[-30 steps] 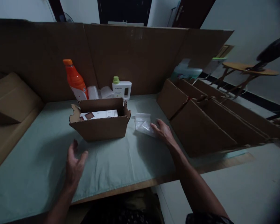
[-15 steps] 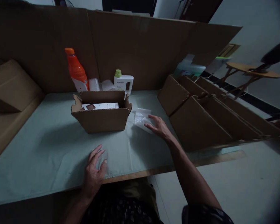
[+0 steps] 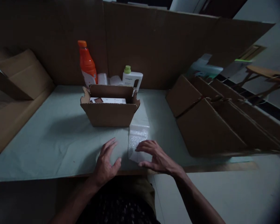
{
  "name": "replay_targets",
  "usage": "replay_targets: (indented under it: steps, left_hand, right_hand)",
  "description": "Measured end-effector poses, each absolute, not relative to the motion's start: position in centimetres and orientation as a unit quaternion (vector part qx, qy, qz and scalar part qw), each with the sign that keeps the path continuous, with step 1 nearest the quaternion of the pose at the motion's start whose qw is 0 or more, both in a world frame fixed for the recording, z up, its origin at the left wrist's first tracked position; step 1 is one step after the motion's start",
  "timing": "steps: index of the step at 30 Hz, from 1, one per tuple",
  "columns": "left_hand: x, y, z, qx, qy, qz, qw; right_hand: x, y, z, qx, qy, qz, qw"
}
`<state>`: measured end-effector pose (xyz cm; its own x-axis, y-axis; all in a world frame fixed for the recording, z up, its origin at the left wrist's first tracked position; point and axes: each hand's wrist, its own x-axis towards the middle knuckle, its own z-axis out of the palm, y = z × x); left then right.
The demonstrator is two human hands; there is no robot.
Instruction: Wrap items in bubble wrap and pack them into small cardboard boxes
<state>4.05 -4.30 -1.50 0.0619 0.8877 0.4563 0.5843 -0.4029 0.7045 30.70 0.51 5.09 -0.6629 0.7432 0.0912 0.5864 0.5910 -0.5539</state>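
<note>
A clear bubble-wrap pouch [image 3: 137, 137] lies flat on the pale green cloth, beside the right corner of an open cardboard box [image 3: 109, 115]. My right hand [image 3: 154, 155] is over the pouch's near part, fingertips seeming to rest on it, with thumb and fingers apart. To the left, my left hand [image 3: 107, 163] is open just above the cloth near the front edge, palm turned towards the pouch and nothing in it. Inside the box stands a white carton [image 3: 114, 100] with a brown picture; only its top shows.
Behind the box are an orange bottle [image 3: 87, 63], wrapped bundles [image 3: 115, 80] and a white jug with a green cap [image 3: 130, 78]. Cardboard compartments [image 3: 207, 124] line the right side, a teal-labelled container [image 3: 206, 68] behind them. Another cardboard box [image 3: 23, 74] stands left; a cardboard wall [image 3: 163, 46] closes the back.
The pouch has slid towards me along with my right hand. My left hand has come a little nearer to it. The view has shifted slightly.
</note>
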Motion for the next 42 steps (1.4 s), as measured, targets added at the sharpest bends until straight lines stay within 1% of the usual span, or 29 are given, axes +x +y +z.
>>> replay_targets:
  steps: [3, 6, 8, 11, 16, 20, 23, 26, 29, 31, 32, 34, 37, 40, 42]
  left_hand:
    - [1.9, -1.8, -1.7, 0.592, 0.592, 0.52, 0.171]
    - [-0.8, 2.5, -1.6, 0.478, 0.632, 0.581, 0.186]
    - [-2.0, 5.3, -1.2, 0.45, 0.637, 0.59, 0.212]
    - [-2.6, 8.7, -0.8, 0.47, 0.627, 0.573, 0.239]
    - [-2.2, 13.2, -0.2, 0.478, 0.659, 0.547, 0.193]
    - [-2.4, 15.9, -0.1, 0.474, 0.667, 0.534, 0.212]
    - [-2.8, 14.0, -0.5, 0.48, 0.673, 0.529, 0.192]
    - [-2.3, 7.8, -1.1, 0.545, 0.645, 0.509, 0.168]
    - [0.0, 0.7, -0.7, 0.769, 0.476, 0.373, 0.206]
    - [2.1, -2.8, -0.1, 0.853, 0.379, 0.267, 0.241]
    - [3.1, -3.9, 0.0, 0.878, 0.344, 0.223, 0.248]
    - [4.8, -4.9, -0.1, 0.905, 0.307, 0.167, 0.243]
    - [6.1, -4.6, -1.3, 0.913, 0.301, 0.173, 0.217]
    - [6.2, -4.1, -2.5, 0.895, 0.32, 0.238, 0.2]
    - [6.0, -4.5, -2.4, 0.879, 0.329, 0.289, 0.19]
  right_hand:
    - [31.6, 3.1, 4.5, -0.486, -0.806, 0.242, 0.235]
    - [29.9, 7.5, 3.2, -0.542, -0.764, 0.22, 0.272]
    - [27.8, 10.2, 2.7, -0.534, -0.767, 0.229, 0.272]
    - [24.8, 13.3, 2.5, -0.519, -0.776, 0.243, 0.262]
    - [23.1, 17.7, 2.6, -0.543, -0.765, 0.23, 0.26]
    - [23.8, 19.5, 3.0, -0.547, -0.766, 0.226, 0.252]
    - [26.6, 17.5, 3.4, -0.542, -0.772, 0.217, 0.25]
    - [30.6, 13.3, 2.9, -0.501, -0.817, 0.178, 0.224]
    - [33.3, 9.7, 1.5, -0.47, -0.863, 0.121, 0.143]
    - [33.4, 8.5, 0.4, -0.475, -0.869, 0.085, 0.107]
    - [33.0, 8.3, 0.0, -0.482, -0.867, 0.07, 0.105]
    - [32.1, 8.6, -0.7, -0.498, -0.855, 0.06, 0.129]
    - [31.1, 9.7, -0.9, -0.519, -0.829, 0.092, 0.187]
    - [31.1, 10.8, -0.5, -0.538, -0.805, 0.114, 0.223]
    - [31.1, 11.4, 0.0, -0.553, -0.79, 0.118, 0.236]
